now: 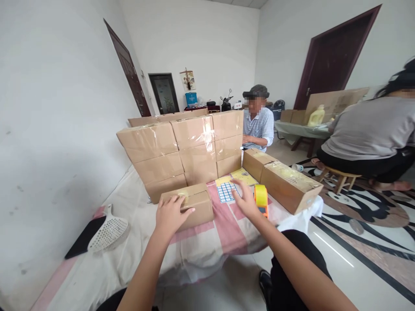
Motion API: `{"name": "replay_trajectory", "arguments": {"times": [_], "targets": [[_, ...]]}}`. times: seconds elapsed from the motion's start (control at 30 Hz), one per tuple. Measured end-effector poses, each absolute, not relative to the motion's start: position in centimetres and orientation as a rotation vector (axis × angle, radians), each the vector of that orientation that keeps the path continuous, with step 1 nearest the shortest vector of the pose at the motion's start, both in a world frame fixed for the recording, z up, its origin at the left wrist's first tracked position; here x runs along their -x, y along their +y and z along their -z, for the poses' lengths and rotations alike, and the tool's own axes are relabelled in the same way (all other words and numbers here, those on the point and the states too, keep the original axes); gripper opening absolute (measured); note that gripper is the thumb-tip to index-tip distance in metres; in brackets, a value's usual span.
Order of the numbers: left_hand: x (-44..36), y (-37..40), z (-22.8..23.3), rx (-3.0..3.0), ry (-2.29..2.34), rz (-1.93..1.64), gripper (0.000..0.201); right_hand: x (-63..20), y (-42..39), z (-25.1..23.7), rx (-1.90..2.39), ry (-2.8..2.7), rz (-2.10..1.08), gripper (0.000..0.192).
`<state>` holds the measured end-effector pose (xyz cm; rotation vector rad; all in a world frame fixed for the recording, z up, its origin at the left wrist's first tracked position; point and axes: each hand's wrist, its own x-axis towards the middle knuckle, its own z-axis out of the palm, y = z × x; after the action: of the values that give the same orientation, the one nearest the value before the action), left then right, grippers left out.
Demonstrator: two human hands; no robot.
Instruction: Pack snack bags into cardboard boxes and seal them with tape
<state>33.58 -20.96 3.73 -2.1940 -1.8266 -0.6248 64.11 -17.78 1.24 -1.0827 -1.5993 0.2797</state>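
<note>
Two bare forearms are seen reaching forward from the bottom edge over a low table covered by a white and pink cloth [201, 250]. Left hand [170, 213] is laid flat on top of a small brown cardboard box sealed with clear tape [194, 205], fingers spread slightly apart and resting on its lid, with nothing clamped. Right hand [247, 201] is held just right of that small box, fingers loosely open and pointed away; it is placed directly beside an orange and yellow tape dispenser [261, 199], and whether the dispenser is actually gripped cannot be told. A white sheet of blue-outlined labels [226, 191] is laid just behind and right of the small box, under the right hand's fingertips, with a yellow paper sheet [244, 176] beyond it.

Behind the small box, a stacked wall of brown cardboard cartons wrapped in clear tape [181, 151] is seen. Right of the small box, past the dispenser, a long brown cardboard carton [285, 181] is laid on the table's corner. Left of the small box, a white plastic slotted scoop [108, 231] is laid on a black flat object [84, 237].

Beyond the stacked cartons, a seated person in a pale blue shirt and dark cap [258, 123] is seen. Far right of the small box, another person in a grey top [372, 129] is seated on a low wooden stool [339, 177].
</note>
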Motion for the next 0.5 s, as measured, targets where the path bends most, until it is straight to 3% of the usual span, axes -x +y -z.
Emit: {"name": "replay_trajectory", "arguments": {"times": [0.13, 0.27, 0.5], "targets": [[-33.7, -21.1, -3.2, 2.159, -1.811, 0.671, 0.048, -71.4, -17.9, 0.4, 1.253, -1.179, -0.216, 0.042], [-33.8, -21.7, -2.8, 2.103, -1.789, 0.750, 0.044, -75.6, -18.3, 3.5, 1.245, -0.933, -0.586, 0.062], [-34.7, -21.8, -3.6, 2.077, -1.753, 0.689, 0.055, -76.9, -19.4, 6.7, 1.035, -1.152, -0.957, 0.046]]}}
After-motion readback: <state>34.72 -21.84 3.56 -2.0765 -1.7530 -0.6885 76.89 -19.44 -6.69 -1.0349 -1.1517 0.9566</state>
